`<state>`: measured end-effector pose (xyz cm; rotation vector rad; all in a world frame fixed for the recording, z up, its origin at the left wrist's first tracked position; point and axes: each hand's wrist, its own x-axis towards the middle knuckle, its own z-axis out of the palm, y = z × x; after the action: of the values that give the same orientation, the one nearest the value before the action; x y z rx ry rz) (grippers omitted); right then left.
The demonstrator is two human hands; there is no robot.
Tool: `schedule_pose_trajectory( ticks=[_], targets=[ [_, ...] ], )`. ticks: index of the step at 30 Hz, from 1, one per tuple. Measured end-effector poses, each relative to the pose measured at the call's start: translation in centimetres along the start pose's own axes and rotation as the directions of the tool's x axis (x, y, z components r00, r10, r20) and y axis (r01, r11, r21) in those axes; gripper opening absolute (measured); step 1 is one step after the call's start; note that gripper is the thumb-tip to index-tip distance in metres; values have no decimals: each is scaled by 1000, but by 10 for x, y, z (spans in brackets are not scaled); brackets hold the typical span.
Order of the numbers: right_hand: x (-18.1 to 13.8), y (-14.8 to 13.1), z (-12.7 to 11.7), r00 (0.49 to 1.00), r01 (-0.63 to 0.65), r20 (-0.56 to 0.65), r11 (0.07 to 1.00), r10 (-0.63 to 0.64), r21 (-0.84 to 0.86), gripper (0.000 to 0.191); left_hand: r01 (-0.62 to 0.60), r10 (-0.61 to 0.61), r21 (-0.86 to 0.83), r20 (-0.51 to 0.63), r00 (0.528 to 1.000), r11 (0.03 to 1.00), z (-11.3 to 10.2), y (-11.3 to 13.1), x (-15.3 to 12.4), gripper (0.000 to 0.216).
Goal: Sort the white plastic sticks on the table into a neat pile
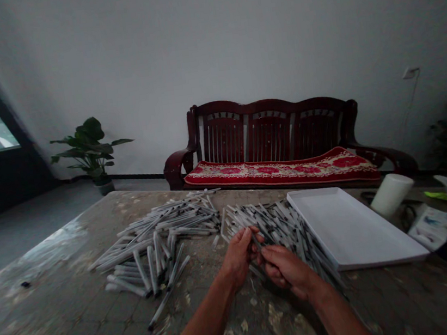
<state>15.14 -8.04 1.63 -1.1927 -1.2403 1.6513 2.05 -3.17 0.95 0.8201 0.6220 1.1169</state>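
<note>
My left hand (238,253) and my right hand (286,270) meet over the mottled table (62,320), fingers curled around one thin grey pen (257,241) held between them. Just behind my hands lies a heap of dark-tipped grey pens (280,226). A second, wider heap of similar pens (162,236) spreads to the left of my left hand, with a few strays pointing toward the table's front.
A white flat tray (350,227) lies right of the pens, a white cup (391,193) behind it. Papers and a white bowl clutter the far right. Beyond the table stand a dark wooden bench (277,138) with a red cushion and a potted plant (92,152).
</note>
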Motion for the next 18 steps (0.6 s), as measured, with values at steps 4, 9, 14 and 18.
schedule_pose_trajectory(
  ticks=[4, 9, 14, 18],
  targets=[
    [8, 3, 4, 998, -21, -50, 999, 22, 25, 51, -8, 8, 21, -30, 1000, 1000, 3, -6, 2, 44],
    [12, 7, 15, 873, 37, -336, 734, -355, -678, 33, -45, 55, 46, -261, 964, 998, -1, -10, 12, 44],
    [3, 4, 15, 792, -202, -319, 270, -521, -942, 25, -105, 95, 5, -463, 881, 994, -18, 1, 19, 46],
    [7, 3, -2, 732, -203, -347, 298, -586, -933, 22, -92, 146, 166, -355, 924, 982, -23, 2, 19, 39]
  ],
)
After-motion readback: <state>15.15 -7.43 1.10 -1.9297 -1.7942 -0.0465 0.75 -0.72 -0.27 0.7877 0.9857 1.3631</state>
